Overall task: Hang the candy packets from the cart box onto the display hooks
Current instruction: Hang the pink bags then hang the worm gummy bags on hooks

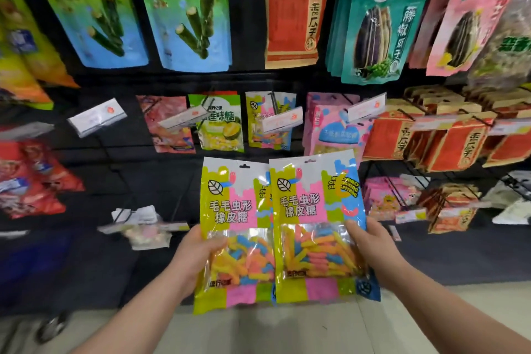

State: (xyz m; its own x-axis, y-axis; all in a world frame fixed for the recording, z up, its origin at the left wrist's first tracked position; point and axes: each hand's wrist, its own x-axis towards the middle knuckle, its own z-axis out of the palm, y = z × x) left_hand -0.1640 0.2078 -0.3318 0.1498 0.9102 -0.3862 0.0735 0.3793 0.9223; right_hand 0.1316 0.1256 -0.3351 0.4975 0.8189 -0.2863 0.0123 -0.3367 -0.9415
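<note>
Left-hand load: left candy packet [230, 210], a lime, pink and blue plastic pouch with a clear lower window full of worm-shaped sweets. It is held upright in the air in front of the display, below the middle row.
Right-hand load: right candy packet [311, 210], same pouch design. It is upright beside the first and overlaps it, so the left candy packet's right edge is covered.
Left grip: left hand [198, 250] closed on the left edge of its packet, thumb across the window front. The fingers are behind the pouch and hidden.
Right grip: right hand [370, 244] closed on the right edge of its packet, thumb on the front. The fingers are hidden likewise.
Hang slots: the top slot of each held packet is free, on no hook.
Matching stock: hanging packets of the same print [258, 135] on a black wire display hook [275, 102], directly above the held pair. A white price tag [283, 120] covers their middle.
Neighbouring stock: motion-blurred; print on the far-left pouches cannot be read.
Lower left corner: a dark round blurred object [54, 325] on the pale floor [258, 330], possibly a wheel.
</note>
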